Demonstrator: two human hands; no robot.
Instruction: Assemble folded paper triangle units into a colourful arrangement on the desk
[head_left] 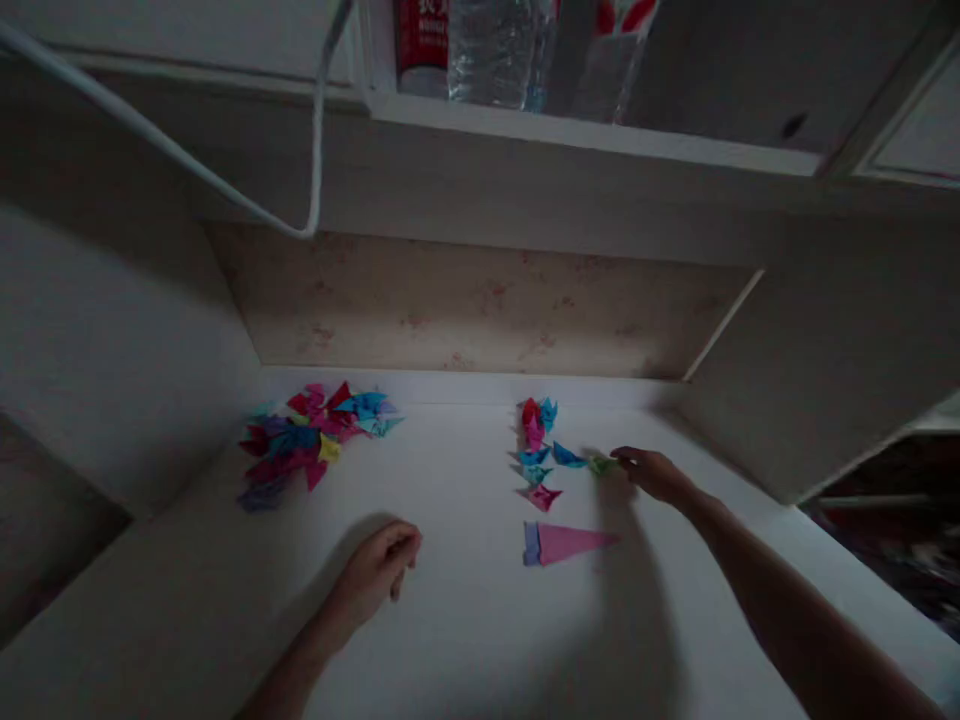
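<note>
My right hand (646,472) reaches across the white table, its fingertips pinched at the edge of a small green folded paper crane (601,465). Just left of that lies a blue paper crane (568,456). A short column of folded paper pieces runs beside it, with a red one (530,412) at the back and a pink one (543,497) at the front. Closer to me is a flat pink paper cone (571,543) with a lilac band at its wide end. My left hand (381,568) hovers or rests over the table, fingers curled, nothing visible in them.
A heap of many-coloured folded paper pieces (300,440) lies at the back left. Overhead, a shelf (600,135) holds a red can (424,45) and clear plastic bottles (491,55). A white cable (187,160) hangs at upper left. Side panels bound the table.
</note>
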